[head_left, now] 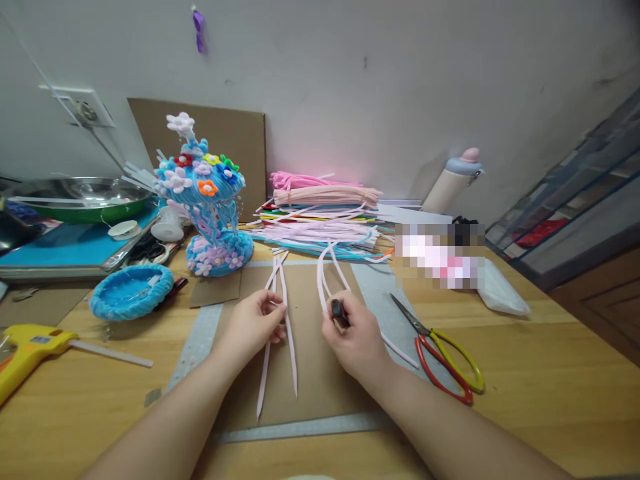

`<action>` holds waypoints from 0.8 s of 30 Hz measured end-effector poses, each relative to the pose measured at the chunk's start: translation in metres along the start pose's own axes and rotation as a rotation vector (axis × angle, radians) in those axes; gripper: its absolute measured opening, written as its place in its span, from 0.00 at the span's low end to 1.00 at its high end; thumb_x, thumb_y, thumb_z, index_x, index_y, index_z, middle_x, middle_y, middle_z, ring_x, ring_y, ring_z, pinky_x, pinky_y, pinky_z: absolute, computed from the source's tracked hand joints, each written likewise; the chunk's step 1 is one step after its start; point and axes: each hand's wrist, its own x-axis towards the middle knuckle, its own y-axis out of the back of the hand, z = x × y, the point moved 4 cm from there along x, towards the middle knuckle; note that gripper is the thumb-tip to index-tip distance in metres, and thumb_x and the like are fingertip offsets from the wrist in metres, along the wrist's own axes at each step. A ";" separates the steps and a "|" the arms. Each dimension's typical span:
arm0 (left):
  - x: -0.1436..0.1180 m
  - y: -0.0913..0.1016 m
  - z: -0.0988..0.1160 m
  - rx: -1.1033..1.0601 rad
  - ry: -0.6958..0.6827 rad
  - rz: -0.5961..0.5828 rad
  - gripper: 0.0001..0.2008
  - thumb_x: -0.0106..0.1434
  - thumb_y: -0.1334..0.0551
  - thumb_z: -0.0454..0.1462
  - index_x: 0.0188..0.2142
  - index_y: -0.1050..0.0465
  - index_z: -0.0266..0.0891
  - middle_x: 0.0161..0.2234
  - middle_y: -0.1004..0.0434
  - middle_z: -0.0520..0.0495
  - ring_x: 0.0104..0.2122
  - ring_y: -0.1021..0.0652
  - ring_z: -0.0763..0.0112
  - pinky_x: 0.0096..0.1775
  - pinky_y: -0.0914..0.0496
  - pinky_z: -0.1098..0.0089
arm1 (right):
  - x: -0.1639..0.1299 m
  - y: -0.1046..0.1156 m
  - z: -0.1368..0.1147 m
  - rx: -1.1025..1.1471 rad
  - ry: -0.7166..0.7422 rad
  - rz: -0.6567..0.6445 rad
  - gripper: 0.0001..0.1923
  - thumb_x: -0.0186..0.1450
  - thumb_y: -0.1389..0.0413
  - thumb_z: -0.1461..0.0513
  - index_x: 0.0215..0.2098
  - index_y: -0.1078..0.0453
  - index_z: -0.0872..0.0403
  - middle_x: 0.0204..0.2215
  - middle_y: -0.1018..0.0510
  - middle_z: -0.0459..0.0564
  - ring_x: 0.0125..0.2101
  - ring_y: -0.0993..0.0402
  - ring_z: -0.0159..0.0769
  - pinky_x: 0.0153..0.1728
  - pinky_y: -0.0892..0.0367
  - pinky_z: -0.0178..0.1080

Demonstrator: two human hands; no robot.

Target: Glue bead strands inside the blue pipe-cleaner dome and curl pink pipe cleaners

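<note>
Wooden table (525, 373): left hand (253, 323) pinches straight pink pipe cleaners (289, 340); right hand (353, 333) grips a bent pipe cleaner (323, 277) beside scissors (440, 350).

Open brown cardboard mat (310, 373) between the forearms; hemmed in by red-and-yellow-handled scissors (443, 353) rightward, blue fuzzy chenille sculpture (213, 207) and stacked pastel chenille stems (325, 213) behind.

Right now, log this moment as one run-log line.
left hand: pinching pale pink pipe cleaners | right hand: holding looped pink pipe cleaner, small dark object | scissors: lying right | glue gun: far left
</note>
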 end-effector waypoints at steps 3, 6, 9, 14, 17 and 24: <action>-0.004 0.003 0.006 0.045 -0.049 -0.004 0.11 0.53 0.35 0.41 0.34 0.30 0.37 0.23 0.27 0.54 0.13 0.28 0.76 0.14 0.36 0.77 | -0.003 0.006 -0.011 0.104 0.133 0.037 0.08 0.60 0.51 0.68 0.30 0.45 0.49 0.27 0.37 0.42 0.28 0.38 0.32 0.32 0.40 0.35; -0.011 0.000 0.012 0.037 -0.066 -0.066 0.12 0.54 0.34 0.43 0.33 0.26 0.36 0.20 0.31 0.55 0.12 0.33 0.79 0.13 0.42 0.78 | -0.007 0.009 -0.019 0.173 0.223 0.041 0.09 0.62 0.53 0.69 0.30 0.46 0.49 0.28 0.37 0.43 0.29 0.37 0.33 0.33 0.39 0.36; -0.021 -0.007 0.020 -0.041 -0.065 -0.186 0.17 0.55 0.35 0.46 0.37 0.24 0.36 0.24 0.29 0.52 0.15 0.33 0.79 0.15 0.42 0.77 | -0.010 0.011 -0.024 0.206 0.322 -0.019 0.10 0.60 0.52 0.71 0.31 0.43 0.49 0.29 0.34 0.45 0.31 0.34 0.34 0.33 0.39 0.36; -0.037 -0.008 0.030 -0.210 -0.095 -0.301 0.21 0.58 0.38 0.50 0.43 0.25 0.38 0.23 0.34 0.54 0.18 0.36 0.80 0.21 0.42 0.76 | -0.015 0.005 -0.039 0.062 0.590 -0.360 0.08 0.59 0.51 0.69 0.32 0.40 0.49 0.31 0.28 0.48 0.31 0.33 0.37 0.32 0.40 0.37; -0.039 -0.003 0.032 -0.255 -0.111 -0.279 0.18 0.59 0.37 0.49 0.39 0.25 0.37 0.21 0.37 0.55 0.17 0.39 0.81 0.21 0.46 0.76 | -0.018 -0.001 -0.042 0.003 0.608 -0.441 0.06 0.60 0.50 0.68 0.31 0.39 0.50 0.31 0.26 0.49 0.30 0.35 0.36 0.30 0.41 0.37; -0.042 -0.004 0.033 -0.225 -0.127 -0.284 0.13 0.60 0.38 0.46 0.32 0.25 0.37 0.15 0.37 0.56 0.15 0.36 0.78 0.21 0.43 0.75 | -0.002 -0.003 -0.008 0.117 0.047 -0.193 0.10 0.68 0.54 0.63 0.45 0.35 0.52 0.34 0.25 0.49 0.35 0.28 0.35 0.38 0.33 0.37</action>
